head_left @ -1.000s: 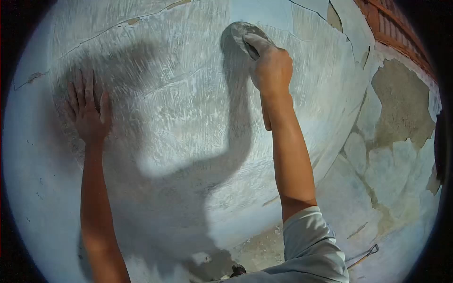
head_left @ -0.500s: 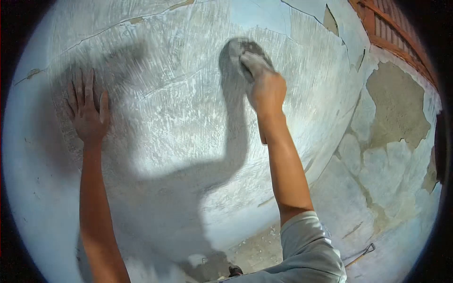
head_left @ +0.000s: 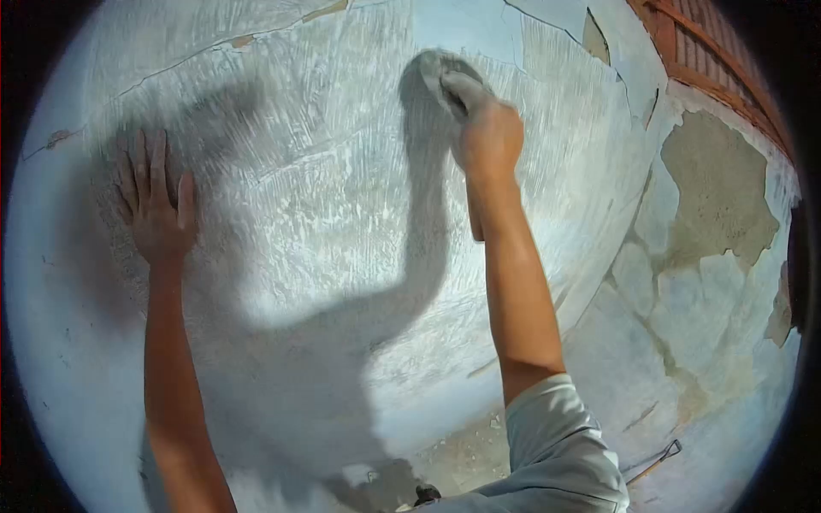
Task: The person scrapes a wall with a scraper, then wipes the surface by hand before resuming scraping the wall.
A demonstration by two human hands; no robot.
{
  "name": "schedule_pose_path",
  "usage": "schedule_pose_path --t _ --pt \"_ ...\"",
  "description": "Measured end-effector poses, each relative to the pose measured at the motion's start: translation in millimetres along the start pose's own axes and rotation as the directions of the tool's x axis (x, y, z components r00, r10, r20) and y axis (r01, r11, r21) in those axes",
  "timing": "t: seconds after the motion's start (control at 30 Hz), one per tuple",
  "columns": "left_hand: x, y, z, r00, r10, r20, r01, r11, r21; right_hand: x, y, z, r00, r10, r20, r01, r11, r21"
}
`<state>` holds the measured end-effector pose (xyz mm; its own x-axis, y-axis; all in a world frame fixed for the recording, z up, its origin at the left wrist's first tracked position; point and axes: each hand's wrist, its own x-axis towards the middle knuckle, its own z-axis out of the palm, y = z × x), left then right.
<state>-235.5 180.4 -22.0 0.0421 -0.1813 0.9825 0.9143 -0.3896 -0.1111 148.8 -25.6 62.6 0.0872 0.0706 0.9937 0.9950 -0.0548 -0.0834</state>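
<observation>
My left hand [head_left: 160,201] lies flat on the scuffed, grey-white wall [head_left: 333,205], fingers spread and holding nothing. Higher up and to the right, my right hand [head_left: 489,137] is closed around a hand tool with a brown handle [head_left: 475,218], whose end shows beside my wrist. The tool's greyish head [head_left: 445,73] is against or very near the wall; blur and my fingers hide its exact kind. Short pale scratch marks cover the wall around it, and the shadow of my arm falls across the surface.
A smooth pale blue patch [head_left: 462,30] and cracked paint edges [head_left: 231,43] lie along the top. On the adjoining wall at right is bare cement [head_left: 718,184], beneath brown timber framing [head_left: 727,56]. A long-handled tool [head_left: 658,462] rests low at right, near the debris-strewn floor [head_left: 466,449].
My right hand and the tool have moved a little upward along the wall. My left hand stays pressed flat in about the same place.
</observation>
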Motion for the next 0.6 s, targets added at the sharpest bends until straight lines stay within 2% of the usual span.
schedule_pose_path --t 0.07,0.17,0.2,0.3,0.33,0.43,0.47,0.6 --pt "-0.6 0.7 -0.8 1.0 0.004 0.012 -0.004 0.999 -0.033 9.5 -0.3 -3.6 0.994 0.067 0.089 -0.059 0.994 -0.093" --pt "-4.1 -3.7 2.1 0.998 -0.01 0.059 0.009 1.0 0.023 -18.3 14.2 2.4 0.997 -0.074 -0.01 0.075 0.997 0.015" --pt "-3.5 -3.9 1.0 0.999 -0.003 0.054 0.003 1.0 0.01 -26.4 12.2 7.1 0.994 -0.079 -0.076 0.085 0.993 0.087" --pt "-0.3 -0.8 -0.5 0.999 0.009 0.038 -0.008 1.0 -0.011 -18.2 16.2 8.0 0.999 -0.025 0.026 0.024 0.999 0.038" --pt "-0.4 -0.2 -0.5 0.999 0.005 0.039 -0.005 1.0 -0.005 -2.7 7.0 0.7 1.0 -0.026 0.007 0.026 0.999 0.02" --pt "-2.7 -5.0 4.8 0.999 -0.001 0.044 0.0 1.0 0.018 16.4 -1.3 -10.0 0.988 0.07 0.136 -0.061 0.995 -0.073" --pt "-5.7 -6.5 6.9 0.999 -0.004 0.045 0.003 1.0 0.025 7.3 8.4 -0.7 0.998 -0.019 0.056 0.019 1.0 -0.007" --pt "-5.4 -5.1 1.7 0.998 -0.015 0.067 0.013 0.999 0.03 -28.7 19.3 11.0 0.992 -0.108 -0.058 0.111 0.992 0.054"
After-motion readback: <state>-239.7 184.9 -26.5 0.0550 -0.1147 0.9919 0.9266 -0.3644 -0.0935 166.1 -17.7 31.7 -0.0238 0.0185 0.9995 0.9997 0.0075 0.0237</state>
